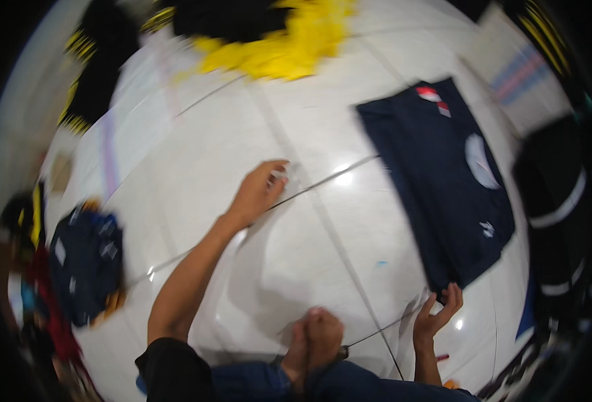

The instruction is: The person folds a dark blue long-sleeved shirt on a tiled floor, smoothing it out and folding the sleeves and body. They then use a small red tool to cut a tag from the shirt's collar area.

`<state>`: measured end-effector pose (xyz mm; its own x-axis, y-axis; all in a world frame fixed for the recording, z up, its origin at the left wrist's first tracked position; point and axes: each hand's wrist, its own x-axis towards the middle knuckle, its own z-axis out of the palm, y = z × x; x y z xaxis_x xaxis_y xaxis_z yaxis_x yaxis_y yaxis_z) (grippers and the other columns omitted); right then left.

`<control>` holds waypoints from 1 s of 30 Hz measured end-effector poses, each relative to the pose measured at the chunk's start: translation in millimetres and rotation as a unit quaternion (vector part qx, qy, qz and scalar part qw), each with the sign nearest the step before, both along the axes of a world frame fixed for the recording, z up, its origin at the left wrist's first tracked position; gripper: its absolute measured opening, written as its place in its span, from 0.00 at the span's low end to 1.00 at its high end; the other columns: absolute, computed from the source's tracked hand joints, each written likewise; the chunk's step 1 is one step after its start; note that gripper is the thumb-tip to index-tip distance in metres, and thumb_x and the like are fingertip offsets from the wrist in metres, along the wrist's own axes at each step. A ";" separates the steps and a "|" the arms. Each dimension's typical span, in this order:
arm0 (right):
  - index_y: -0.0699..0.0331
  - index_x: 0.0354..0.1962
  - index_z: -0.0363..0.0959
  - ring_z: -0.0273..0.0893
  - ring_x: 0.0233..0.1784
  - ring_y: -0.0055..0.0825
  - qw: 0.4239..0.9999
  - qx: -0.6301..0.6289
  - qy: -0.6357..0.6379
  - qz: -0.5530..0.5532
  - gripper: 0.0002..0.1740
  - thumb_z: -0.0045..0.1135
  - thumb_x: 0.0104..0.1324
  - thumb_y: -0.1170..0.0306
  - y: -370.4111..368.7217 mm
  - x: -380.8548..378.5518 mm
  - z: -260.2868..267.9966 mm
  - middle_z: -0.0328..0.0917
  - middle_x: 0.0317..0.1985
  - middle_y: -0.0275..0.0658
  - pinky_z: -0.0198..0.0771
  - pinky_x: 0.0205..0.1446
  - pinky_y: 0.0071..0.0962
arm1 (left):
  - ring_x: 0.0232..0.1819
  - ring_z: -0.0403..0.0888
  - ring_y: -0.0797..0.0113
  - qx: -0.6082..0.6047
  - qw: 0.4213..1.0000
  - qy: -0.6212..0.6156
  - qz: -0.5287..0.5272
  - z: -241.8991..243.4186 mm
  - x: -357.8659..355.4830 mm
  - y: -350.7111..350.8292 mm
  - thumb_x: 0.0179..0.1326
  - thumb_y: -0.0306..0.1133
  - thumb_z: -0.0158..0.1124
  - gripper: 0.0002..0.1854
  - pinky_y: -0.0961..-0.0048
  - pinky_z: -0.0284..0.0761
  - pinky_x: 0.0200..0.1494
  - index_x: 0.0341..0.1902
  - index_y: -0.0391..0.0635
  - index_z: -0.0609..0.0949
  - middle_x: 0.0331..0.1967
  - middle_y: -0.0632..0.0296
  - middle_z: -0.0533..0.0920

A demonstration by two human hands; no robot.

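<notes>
Over the white tiled floor (296, 236) hovers my left hand (262, 192), its fingers slightly curled and a small pale bit near the fingertips that I cannot identify. Lower right, my right hand (438, 312) touches the near end of a dark navy folded garment (442, 191), thumb and fingers at its edge; whether they pinch the cloth is unclear. The garment lies flat, with a red and white patch, a pale oval print and a small white mark on it. My crossed bare feet (316, 336) rest between the arms.
Yellow and black cloth (276, 55) lies at the top. A pile of dark folded clothes (87, 266) sits at the left, near a white striped sack (135, 120). Another striped sack (522, 70) and black items with pale bands (552, 216) line the right side.
</notes>
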<state>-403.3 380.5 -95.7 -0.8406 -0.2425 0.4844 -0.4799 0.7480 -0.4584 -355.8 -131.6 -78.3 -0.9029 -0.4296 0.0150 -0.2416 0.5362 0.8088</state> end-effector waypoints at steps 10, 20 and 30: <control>0.71 0.65 0.68 0.72 0.70 0.49 0.962 -0.019 -0.144 0.229 0.22 0.52 0.75 0.77 -90.3 86.3 9.8 0.63 0.75 0.53 0.68 0.72 0.49 | 0.46 0.82 0.54 -0.197 0.520 0.076 0.827 -38.0 471.4 -85.7 0.67 0.38 0.69 0.27 0.57 0.81 0.48 0.65 0.38 0.76 0.57 0.48 0.81; 0.71 0.65 0.69 0.81 0.57 0.39 0.915 -0.112 -0.217 0.322 0.22 0.49 0.74 0.80 -197.3 136.8 38.7 0.64 0.74 0.51 0.77 0.57 0.36 | 0.38 0.80 0.66 0.424 0.300 0.425 0.741 42.6 597.5 -129.4 0.62 0.53 0.72 0.31 0.66 0.82 0.39 0.60 0.48 0.75 0.52 0.62 0.78; 0.71 0.61 0.73 0.84 0.48 0.35 0.837 -0.147 -0.372 0.373 0.18 0.50 0.75 0.80 -219.8 143.1 43.3 0.78 0.60 0.51 0.79 0.55 0.32 | 0.50 0.84 0.63 0.278 0.635 0.325 0.644 152.0 467.2 -113.3 0.74 0.50 0.60 0.28 0.59 0.76 0.57 0.70 0.48 0.75 0.53 0.61 0.81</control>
<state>-260.2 160.7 -52.4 -0.6042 -0.7964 0.0259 -0.2632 0.1689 -0.9498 111.4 -244.9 73.7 0.3213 -0.9073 -0.2714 0.2912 -0.1781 0.9399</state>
